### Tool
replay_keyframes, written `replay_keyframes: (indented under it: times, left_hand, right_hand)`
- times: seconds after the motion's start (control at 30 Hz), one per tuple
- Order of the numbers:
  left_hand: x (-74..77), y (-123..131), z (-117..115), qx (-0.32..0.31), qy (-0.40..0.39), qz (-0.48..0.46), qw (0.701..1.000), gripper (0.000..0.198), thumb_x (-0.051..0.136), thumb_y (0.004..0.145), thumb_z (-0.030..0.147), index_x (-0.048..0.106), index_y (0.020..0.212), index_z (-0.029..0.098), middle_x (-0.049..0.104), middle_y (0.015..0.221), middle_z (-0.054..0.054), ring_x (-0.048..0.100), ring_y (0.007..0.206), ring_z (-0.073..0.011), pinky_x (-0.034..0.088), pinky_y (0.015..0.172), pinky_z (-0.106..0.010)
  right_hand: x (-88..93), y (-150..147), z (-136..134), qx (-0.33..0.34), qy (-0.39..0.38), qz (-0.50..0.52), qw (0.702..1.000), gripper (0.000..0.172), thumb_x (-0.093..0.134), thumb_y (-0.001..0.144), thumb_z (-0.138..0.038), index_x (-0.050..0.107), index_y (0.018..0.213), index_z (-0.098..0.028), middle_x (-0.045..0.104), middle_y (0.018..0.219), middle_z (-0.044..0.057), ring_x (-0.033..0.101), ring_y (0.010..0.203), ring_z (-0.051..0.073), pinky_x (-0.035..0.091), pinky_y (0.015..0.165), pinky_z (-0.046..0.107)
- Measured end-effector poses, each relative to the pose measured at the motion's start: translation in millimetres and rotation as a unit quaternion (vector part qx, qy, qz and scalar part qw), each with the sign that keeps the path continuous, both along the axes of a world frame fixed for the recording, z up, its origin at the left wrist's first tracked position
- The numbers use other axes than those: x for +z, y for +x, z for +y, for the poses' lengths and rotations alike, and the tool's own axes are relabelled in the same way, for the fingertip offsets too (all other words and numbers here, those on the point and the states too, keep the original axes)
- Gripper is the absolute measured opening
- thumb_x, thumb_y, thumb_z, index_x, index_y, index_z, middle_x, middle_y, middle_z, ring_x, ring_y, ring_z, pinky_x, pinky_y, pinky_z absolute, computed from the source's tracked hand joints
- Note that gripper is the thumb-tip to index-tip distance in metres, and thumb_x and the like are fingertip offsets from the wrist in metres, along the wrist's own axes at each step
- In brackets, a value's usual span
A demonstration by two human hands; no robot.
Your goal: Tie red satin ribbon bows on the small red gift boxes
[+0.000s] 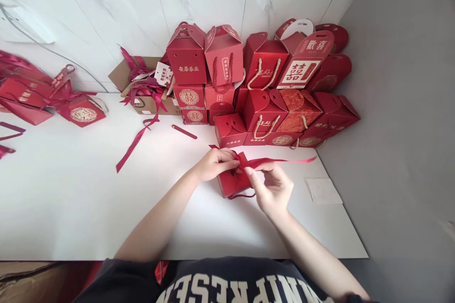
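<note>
A small red gift box [231, 185] with a dark red cord handle sits on the white table in front of me. My left hand [221, 163] is at the top left of the box, its fingers closed on the red ribbon near the box top. Between the thumb and fingers of my right hand [270, 183] the same red ribbon [284, 161] is pinched, and its loose end stretches out to the right. A short ribbon end sticks out behind my left fingers. The exact shape of the ribbon between the hands is partly hidden.
Stacked red gift boxes [265, 113] stand behind the hands, against the tiled wall. A cardboard box [156, 105] of ribbons is left of them, with a ribbon trailing onto the table [88, 208]. More ribboned boxes [85, 112] lie far left; a white paper [323, 191] lies right.
</note>
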State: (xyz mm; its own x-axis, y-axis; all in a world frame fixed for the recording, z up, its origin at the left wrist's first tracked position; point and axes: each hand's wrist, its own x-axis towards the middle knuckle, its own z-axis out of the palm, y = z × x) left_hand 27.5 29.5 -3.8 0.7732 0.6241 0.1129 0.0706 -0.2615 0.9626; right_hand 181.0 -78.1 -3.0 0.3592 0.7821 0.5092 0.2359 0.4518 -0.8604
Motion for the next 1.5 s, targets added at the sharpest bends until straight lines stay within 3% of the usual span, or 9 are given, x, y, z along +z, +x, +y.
replay_keyframes:
  times: [0.1,0.23,0.37,0.53,0.7,0.83,0.97,1.17,1.5]
  left_hand:
    - [8.8,0.9,6.4,-0.021,-0.013,0.047,0.999,0.049,0.059,0.088,0.042,0.059,0.047,0.015,0.057,0.061,-0.003,0.055,0.074,-0.0158,0.044,0.074,-0.029]
    - [24.9,-1.3,12.5,-0.054,-0.036,0.14,0.988,0.03,0.063,0.085,0.039,0.075,0.069,0.016,0.067,0.074,-0.005,0.059,0.09,-0.0188,0.045,0.082,-0.029]
    - [38.6,-2.5,14.3,-0.093,-0.028,0.184,0.978,0.025,0.064,0.084,0.037,0.078,0.08,0.017,0.071,0.082,-0.006,0.061,0.094,-0.0194,0.046,0.083,-0.029]
    - [42.4,-1.9,15.9,-0.128,0.025,0.193,0.972,0.032,0.07,0.077,0.036,0.064,0.052,0.017,0.054,0.058,-0.001,0.055,0.077,-0.017,0.043,0.069,-0.028]
    - [38.9,-4.5,18.3,-0.144,0.048,0.192,0.97,0.032,0.065,0.077,0.02,0.054,0.047,0.015,0.048,0.058,0.001,0.048,0.068,-0.0135,0.038,0.06,-0.026]
    - [39.4,-5.8,14.1,-0.131,0.04,0.177,0.975,0.023,0.066,0.079,0.026,0.065,0.059,0.014,0.063,0.071,-0.001,0.055,0.071,-0.0132,0.04,0.063,-0.025]
    - [43.7,-4.9,4.7,-0.087,0.08,0.198,0.973,0.027,0.069,0.079,0.036,0.071,0.06,0.016,0.06,0.067,-0.002,0.057,0.072,-0.0146,0.041,0.065,-0.026]
    - [56.2,-5.1,-10.6,-0.023,0.16,0.226,0.961,0.023,0.065,0.082,0.036,0.075,0.07,0.019,0.054,0.09,-0.002,0.052,0.071,-0.0111,0.04,0.065,-0.025]
    - [73.9,-11.3,-9.1,-0.057,0.097,0.303,0.946,0.027,0.065,0.079,0.036,0.069,0.06,0.017,0.054,0.05,0.003,0.04,0.045,-0.008,0.024,0.046,-0.024]
  right_hand:
    - [2.4,-13.0,2.9,0.033,0.078,-0.187,0.979,0.01,0.069,0.082,-0.013,0.064,0.084,-0.021,0.068,0.072,-0.001,0.063,0.062,0.013,0.053,0.06,0.025]
    - [1.4,-27.5,15.3,0.09,0.111,-0.436,0.889,0.016,0.052,0.091,-0.011,0.065,0.094,-0.021,0.069,0.081,0.004,0.064,0.069,0.017,0.056,0.065,0.031]
    - [2.8,-44.4,23.4,0.126,0.122,-0.519,0.836,0.024,0.048,0.085,0.001,0.065,0.087,-0.016,0.067,0.078,0.007,0.063,0.068,0.02,0.051,0.059,0.031]
    - [11.1,-58.3,24.3,0.17,0.085,-0.647,0.738,0.027,0.043,0.081,0.007,0.06,0.077,-0.013,0.062,0.071,0.008,0.058,0.06,0.022,0.042,0.051,0.032]
    - [27.8,-31.8,26.7,0.317,0.075,-0.464,0.824,0.021,0.047,0.096,-0.02,0.061,0.081,-0.019,0.064,0.08,0.004,0.059,0.074,0.017,0.046,0.066,0.029]
    - [25.1,9.8,32.9,0.124,-0.096,-0.288,0.945,0.03,0.049,0.097,-0.036,0.061,0.074,-0.02,0.06,0.072,0.003,0.054,0.071,0.018,0.043,0.069,0.031]
    - [4.4,27.6,33.1,0.111,-0.217,-0.204,0.948,0.029,0.06,0.088,-0.046,0.068,0.073,-0.022,0.062,0.079,0.004,0.055,0.08,0.021,0.043,0.078,0.035]
    - [-4.1,12.8,23.8,0.153,-0.237,-0.003,0.959,0.026,0.075,0.075,-0.045,0.072,0.086,-0.022,0.063,0.098,0.006,0.06,0.094,0.022,0.045,0.09,0.038]
    - [0.4,10.3,19.4,0.247,-0.183,0.146,0.941,0.02,0.076,0.077,-0.036,0.062,0.077,-0.021,0.072,0.084,0.002,0.067,0.082,0.019,0.053,0.081,0.036]
